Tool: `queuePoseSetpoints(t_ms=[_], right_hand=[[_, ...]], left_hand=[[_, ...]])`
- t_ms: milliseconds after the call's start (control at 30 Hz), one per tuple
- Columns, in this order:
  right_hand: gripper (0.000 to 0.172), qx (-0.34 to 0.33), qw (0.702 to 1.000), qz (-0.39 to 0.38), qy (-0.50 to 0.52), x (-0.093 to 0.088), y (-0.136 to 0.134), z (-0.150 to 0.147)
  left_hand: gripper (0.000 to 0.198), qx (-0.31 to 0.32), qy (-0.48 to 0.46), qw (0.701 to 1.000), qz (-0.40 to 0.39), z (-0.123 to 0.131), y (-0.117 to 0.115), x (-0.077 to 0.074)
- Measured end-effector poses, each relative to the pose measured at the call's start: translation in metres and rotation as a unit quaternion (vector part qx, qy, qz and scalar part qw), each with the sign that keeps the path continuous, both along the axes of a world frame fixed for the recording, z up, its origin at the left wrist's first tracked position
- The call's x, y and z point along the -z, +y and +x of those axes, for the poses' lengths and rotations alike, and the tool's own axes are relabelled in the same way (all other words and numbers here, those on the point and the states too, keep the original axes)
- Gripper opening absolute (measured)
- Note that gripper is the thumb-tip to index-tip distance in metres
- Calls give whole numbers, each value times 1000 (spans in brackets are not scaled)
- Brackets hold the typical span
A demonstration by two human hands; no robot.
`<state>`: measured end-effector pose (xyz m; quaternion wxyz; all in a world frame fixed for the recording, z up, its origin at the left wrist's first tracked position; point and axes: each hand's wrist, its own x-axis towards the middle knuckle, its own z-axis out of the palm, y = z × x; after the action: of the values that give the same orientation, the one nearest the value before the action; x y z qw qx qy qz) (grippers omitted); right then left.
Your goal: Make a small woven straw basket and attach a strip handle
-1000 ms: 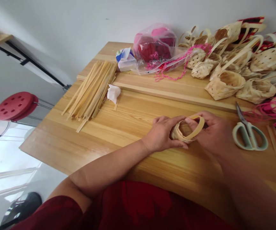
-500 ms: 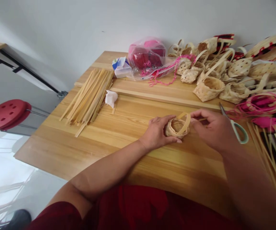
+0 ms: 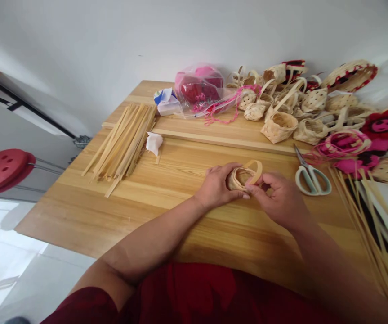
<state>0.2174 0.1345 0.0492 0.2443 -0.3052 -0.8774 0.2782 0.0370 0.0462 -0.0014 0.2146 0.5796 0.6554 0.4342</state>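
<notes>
A small woven basket (image 3: pixel 237 180) sits low over the wooden table, with a flat strip (image 3: pixel 256 170) arching up from its rim. My left hand (image 3: pixel 216 185) wraps around the basket's left side, thumb along the near edge. At the right side of the rim, my right hand (image 3: pixel 278 195) pinches the strip between thumb and fingers. Where the strip's end goes is hidden by those fingers. Scissors (image 3: pixel 310 177) with pale handles lie just right of my right hand, their blades pointing away.
A bundle of flat strips (image 3: pixel 124 144) and a crumpled white tissue (image 3: pixel 153 143) lie at left. Finished woven baskets (image 3: pixel 279 126) crowd the back right, beside a plastic bag (image 3: pixel 200 90) of pink and red material. Long thin strips (image 3: pixel 362 216) lie at the right. A wooden bar (image 3: pixel 214 140) crosses the table.
My right hand has moved left and inward, from beside the basket onto its rim at the strip. The scissors now show fully. The view has turned slightly right.
</notes>
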Motion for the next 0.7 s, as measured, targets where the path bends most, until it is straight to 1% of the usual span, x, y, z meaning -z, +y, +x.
queuePoseSetpoints(t_ms=[100, 167, 233, 300, 333, 367, 400, 433, 500, 567, 600, 633, 700], right_hand=[[21, 0, 1000, 12, 11, 0, 0, -1], [21, -2, 1000, 6, 19, 1, 0, -1], [20, -11, 999, -31, 25, 3, 1, 1], [18, -1, 995, -84, 58, 3, 3, 5], [21, 13, 991, -102, 88, 2, 3, 7], [28, 26, 986, -107, 122, 1, 4, 10], [36, 33, 983, -95, 151, -1, 4, 11], [45, 27, 983, -66, 171, -3, 4, 13], [56, -20, 987, 16, 160, -8, 1, 12], [52, -68, 987, 87, 114, -10, -3, 9], [48, -80, 987, 105, 96, -11, -6, 7], [46, -86, 987, 107, 86, -11, -8, 6], [50, -88, 989, 73, 94, -10, -11, 5]], left_hand=[[82, 1, -2, 1000, -4, 0, 0, -2], [82, 2, 0, 1000, -7, 0, 0, -3], [83, 1, 5, 1000, -10, 0, 0, -4], [85, 2, 9, 1000, -11, 0, -1, -5], [86, 5, 9, 1000, -10, 1, -1, -5], [87, 10, 8, 1000, -9, 1, -2, -6], [88, 16, 7, 1000, -8, 1, -3, -6], [88, 21, 7, 1000, -6, 1, -4, -7], [86, 37, 16, 999, 0, 1, -5, -7], [84, 59, 33, 998, 10, 0, -5, -6], [85, 72, 40, 997, 14, -1, -5, -6], [85, 83, 42, 996, 18, -2, -4, -5], [88, 100, 40, 994, 18, -4, -3, -3]])
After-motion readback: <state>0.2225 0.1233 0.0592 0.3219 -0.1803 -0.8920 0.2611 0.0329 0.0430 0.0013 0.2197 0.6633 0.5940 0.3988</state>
